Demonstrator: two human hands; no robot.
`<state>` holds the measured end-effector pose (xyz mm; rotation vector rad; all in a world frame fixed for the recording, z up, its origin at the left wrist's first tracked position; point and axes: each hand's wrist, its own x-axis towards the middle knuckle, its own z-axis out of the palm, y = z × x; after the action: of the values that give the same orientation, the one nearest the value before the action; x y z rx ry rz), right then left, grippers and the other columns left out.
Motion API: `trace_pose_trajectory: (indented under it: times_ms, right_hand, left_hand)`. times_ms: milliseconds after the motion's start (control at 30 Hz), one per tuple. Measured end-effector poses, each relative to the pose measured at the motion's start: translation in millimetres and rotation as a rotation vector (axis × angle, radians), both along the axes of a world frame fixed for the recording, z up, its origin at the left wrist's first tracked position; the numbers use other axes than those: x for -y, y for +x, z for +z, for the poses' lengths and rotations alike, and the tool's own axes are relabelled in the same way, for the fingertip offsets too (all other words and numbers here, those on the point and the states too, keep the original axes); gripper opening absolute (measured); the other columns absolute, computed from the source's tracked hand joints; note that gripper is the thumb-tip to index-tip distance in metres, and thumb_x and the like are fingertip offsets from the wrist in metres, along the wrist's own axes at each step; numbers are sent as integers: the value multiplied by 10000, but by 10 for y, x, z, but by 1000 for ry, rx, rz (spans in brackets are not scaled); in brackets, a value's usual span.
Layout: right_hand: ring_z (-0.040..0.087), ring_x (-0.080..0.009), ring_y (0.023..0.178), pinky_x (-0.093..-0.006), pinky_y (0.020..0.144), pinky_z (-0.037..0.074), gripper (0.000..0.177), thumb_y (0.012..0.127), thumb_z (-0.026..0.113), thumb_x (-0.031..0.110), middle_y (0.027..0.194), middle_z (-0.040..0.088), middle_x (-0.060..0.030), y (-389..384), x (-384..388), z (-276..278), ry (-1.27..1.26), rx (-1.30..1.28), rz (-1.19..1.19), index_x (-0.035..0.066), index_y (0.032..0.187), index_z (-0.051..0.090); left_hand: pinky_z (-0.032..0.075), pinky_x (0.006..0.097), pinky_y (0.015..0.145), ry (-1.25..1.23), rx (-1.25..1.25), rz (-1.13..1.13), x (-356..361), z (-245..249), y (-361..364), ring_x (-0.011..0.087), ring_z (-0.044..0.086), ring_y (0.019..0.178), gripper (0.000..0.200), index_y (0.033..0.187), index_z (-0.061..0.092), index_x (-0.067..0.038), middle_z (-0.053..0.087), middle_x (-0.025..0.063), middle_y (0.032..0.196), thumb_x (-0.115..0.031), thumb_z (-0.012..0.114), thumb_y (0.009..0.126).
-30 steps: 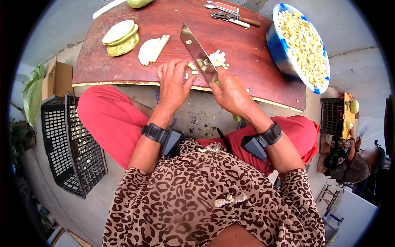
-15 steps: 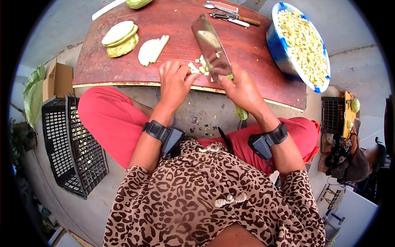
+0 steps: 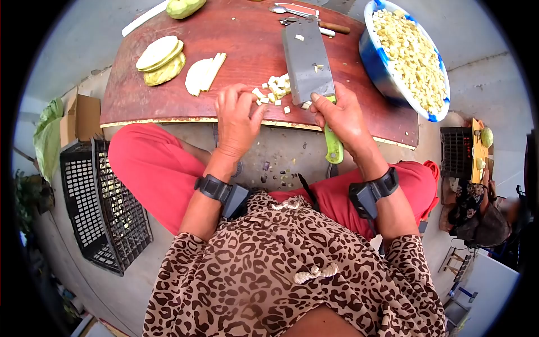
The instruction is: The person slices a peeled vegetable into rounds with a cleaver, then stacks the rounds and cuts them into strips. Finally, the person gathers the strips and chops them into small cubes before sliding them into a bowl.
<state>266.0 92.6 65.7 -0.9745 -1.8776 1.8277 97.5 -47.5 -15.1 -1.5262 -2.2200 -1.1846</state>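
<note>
My right hand is wrapped round the green handle of a cleaver. Its broad blade lies tilted nearly flat above the table, with a few pale vegetable bits stuck to it. My left hand is at the table's front edge, fingers loosely bent and thumb apart, with nothing visible in it. Small diced vegetable cubes lie between my hand and the blade. Behind my left hand sit a cut slice and strips of the same pale vegetable. Farther left is a stack of round slices.
A blue and white basin heaped with diced pieces stands at the table's right. A spoon and other tools lie at the back. A peeled green vegetable is at back left. Black crates stand left; another person sits far right.
The cleaver has turned from a steep tilt to nearly flat, showing its broad face, and moved right with my right hand. My left hand has drawn back slightly from the cubes, thumb opening.
</note>
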Motion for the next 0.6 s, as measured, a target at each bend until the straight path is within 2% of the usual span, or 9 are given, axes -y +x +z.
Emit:
trace_pose_trajectory:
  times_ms: [167,300,500,533,600]
  right_hand:
    - [534,-80,558,-252,499,441,170,953,597,107,785,623,-49,40,-9,74,-48,-2,-46,-12,1068,562]
    - [543,-82,557,-247,502,444,181,946,603,111,789,633,-55,59,-23,73,-107,-21,-93,-18,1068,566]
    - [547,-78,557,-238,496,444,194,943,607,117,782,637,-59,102,-50,56,-127,-36,-123,-17,1076,563]
    - [546,-78,555,-236,494,444,188,946,609,123,783,637,-58,94,-43,58,-134,-36,-123,-12,1069,563]
    - [543,-78,551,-233,491,445,179,953,613,136,787,636,-57,98,-32,64,-150,-37,-123,-3,1054,563]
  left_hand:
    - [345,500,994,-57,-103,-140,-146,66,200,349,457,1188,386,999,591,-69,520,129,1208,-170,816,702]
    - [311,524,1023,-101,-189,-121,-250,40,202,351,435,1231,341,961,608,-63,519,124,1225,-165,809,705]
    - [290,528,1034,-61,-151,-82,-300,64,92,349,447,1216,272,948,627,-55,527,127,1214,-116,782,732]
    - [336,507,1006,-18,-151,-72,-290,79,90,359,463,1191,272,959,629,-56,537,145,1184,-106,778,737]
    - [380,473,990,70,9,-79,-317,79,118,338,490,1177,275,1012,613,-44,546,144,1177,-108,763,791]
